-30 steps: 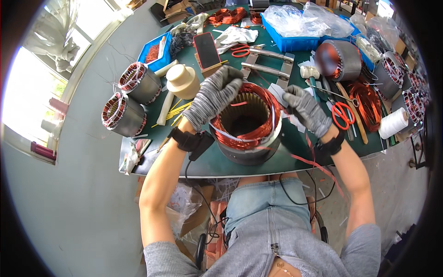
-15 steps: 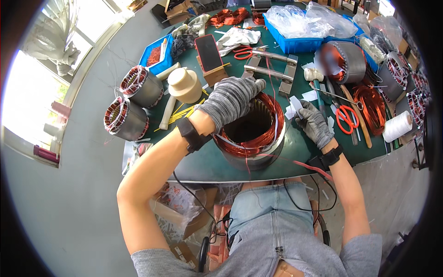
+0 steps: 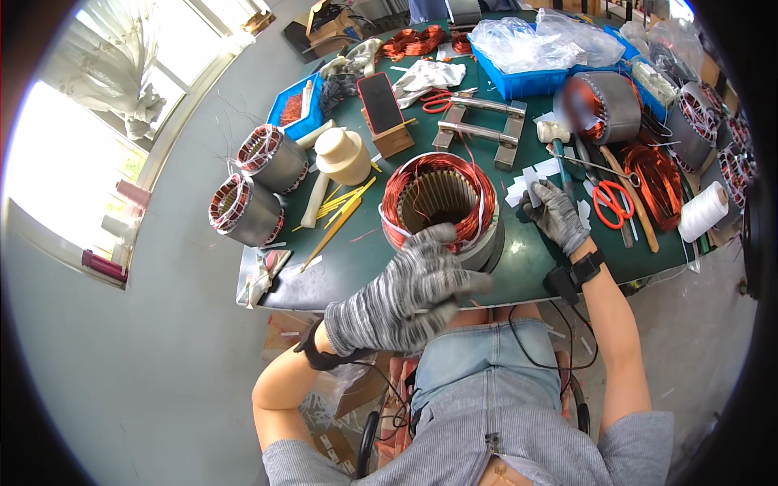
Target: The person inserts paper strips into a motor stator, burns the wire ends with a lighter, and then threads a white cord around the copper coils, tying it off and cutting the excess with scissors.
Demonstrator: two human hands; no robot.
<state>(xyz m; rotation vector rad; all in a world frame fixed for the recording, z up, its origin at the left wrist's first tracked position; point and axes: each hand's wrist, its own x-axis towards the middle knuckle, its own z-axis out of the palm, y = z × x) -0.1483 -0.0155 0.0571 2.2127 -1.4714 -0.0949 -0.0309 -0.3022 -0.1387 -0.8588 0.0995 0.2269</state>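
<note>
A motor stator (image 3: 395, 198) with red-brown copper windings stands upright near the table's front edge, its slotted bore facing up. Across its near rim, slightly blurred, is my left hand (image 3: 409, 287) in a striped grey glove. Its fingers are apart and nothing shows in them; whether they touch the windings I cannot tell. To the right of the stator, my gloved right hand (image 3: 559, 217) pinches a small white paper slip (image 3: 531, 185). Several similar white slips (image 3: 548, 167) lie on the table just beyond it.
Red-handled scissors (image 3: 612, 204), a white thread spool (image 3: 703, 212) and a copper coil (image 3: 652, 186) lie at right. At left stand two wound stators (image 3: 253, 212), a cream plastic piece (image 3: 343, 156) and yellow sticks (image 3: 344, 206). A phone (image 3: 379, 103) and metal frame (image 3: 484, 130) sit behind.
My left hand has come off the stator's far left rim toward me, its fingers spreading, which uncovers the bore. My right hand stays at the white slips.
</note>
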